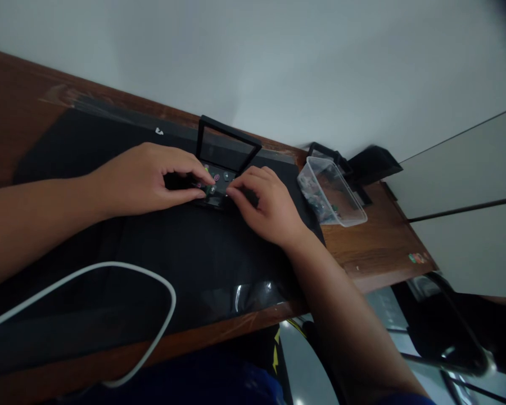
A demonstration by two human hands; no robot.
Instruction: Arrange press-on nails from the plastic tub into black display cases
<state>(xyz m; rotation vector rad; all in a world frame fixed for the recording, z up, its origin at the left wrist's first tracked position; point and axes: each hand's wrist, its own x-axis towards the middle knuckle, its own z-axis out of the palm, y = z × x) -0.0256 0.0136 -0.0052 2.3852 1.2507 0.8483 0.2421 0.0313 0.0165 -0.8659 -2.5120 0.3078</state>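
We should brace the open case, nudge small pieces lightly; too dim to tell whether left hand or right hand is clamped on one.

wood tbl: blk mat w/ open case, wht cable; clr tub

I'm standing in dim, cool light: a pale wall rises behind the wooden desk, seamed panels off to the right, a dark chair below, glossy grey floor.
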